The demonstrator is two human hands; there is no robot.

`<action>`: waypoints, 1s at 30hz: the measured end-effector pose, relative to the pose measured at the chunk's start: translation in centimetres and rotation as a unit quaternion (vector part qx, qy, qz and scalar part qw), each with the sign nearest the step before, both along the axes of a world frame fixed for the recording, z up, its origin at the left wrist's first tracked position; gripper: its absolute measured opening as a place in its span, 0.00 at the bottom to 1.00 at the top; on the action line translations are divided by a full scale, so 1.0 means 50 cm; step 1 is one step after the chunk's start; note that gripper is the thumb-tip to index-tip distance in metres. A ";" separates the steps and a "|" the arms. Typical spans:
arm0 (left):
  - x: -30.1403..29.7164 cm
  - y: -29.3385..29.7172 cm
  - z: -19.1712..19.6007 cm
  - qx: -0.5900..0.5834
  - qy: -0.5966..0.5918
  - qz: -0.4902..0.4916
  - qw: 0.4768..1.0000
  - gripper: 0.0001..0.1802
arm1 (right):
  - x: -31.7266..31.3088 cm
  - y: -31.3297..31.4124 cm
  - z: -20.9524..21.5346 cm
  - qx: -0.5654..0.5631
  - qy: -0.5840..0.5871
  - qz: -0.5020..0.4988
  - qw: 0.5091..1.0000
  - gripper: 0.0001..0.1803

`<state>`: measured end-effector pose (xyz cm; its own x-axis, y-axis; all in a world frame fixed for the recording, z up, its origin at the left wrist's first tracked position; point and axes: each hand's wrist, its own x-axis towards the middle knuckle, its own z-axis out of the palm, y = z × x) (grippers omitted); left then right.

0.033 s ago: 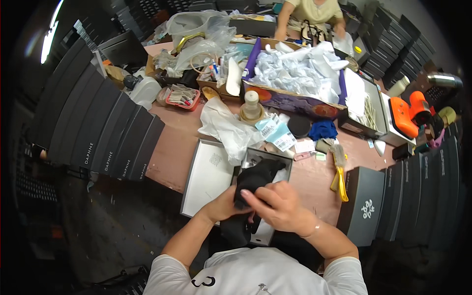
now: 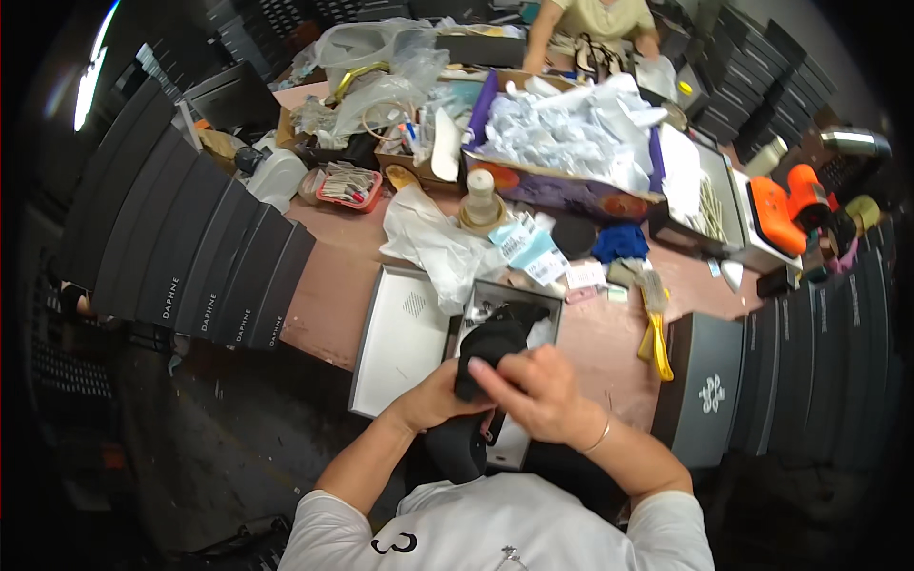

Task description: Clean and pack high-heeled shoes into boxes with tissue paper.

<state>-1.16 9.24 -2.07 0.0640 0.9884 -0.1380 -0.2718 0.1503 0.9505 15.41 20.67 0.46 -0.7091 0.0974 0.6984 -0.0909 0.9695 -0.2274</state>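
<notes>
My left hand (image 2: 433, 400) and my right hand (image 2: 533, 390) are together at the near table edge, both closed on a black shoe (image 2: 497, 344). The shoe is held over an open grey shoe box (image 2: 547, 303); its lower part reaches down toward my body. The right hand's fingers press on top of the shoe and the left grips it from the side. The box's grey lid (image 2: 400, 343) lies flat just left of the box. Crumpled white tissue paper (image 2: 438, 247) lies behind the lid.
A row of black boxes (image 2: 190, 257) leans along the left. A cardboard box with purple flaps (image 2: 571, 143) holds crumpled paper. A yellow-handled brush (image 2: 657, 333), a dark box (image 2: 709, 390) and an orange tool (image 2: 785, 205) are on the right. Another person (image 2: 590, 19) works at the far end.
</notes>
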 end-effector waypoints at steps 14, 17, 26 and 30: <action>-0.010 -0.116 -0.015 -0.102 0.048 -0.045 0.993 0.15 | 0.097 -0.050 -0.047 0.008 -0.069 -0.044 0.997 0.26; -0.005 -0.129 -0.001 -0.063 0.199 -0.067 0.976 0.21 | 0.041 -0.116 0.044 0.081 -0.099 0.109 0.986 0.23; -0.017 -0.151 0.006 -0.072 0.257 -0.082 0.960 0.23 | 0.025 -0.126 0.032 0.090 -0.162 0.163 0.969 0.21; -0.035 -0.172 0.004 -0.106 0.137 -0.072 0.982 0.21 | 0.074 -0.011 -0.019 0.078 -0.222 0.007 0.972 0.24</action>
<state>-2.93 0.65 -1.87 0.1334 0.9186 -0.3721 0.0291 0.3716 0.9279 19.09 20.11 -0.50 -0.9442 0.0030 0.3293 -0.0310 0.9947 -0.0981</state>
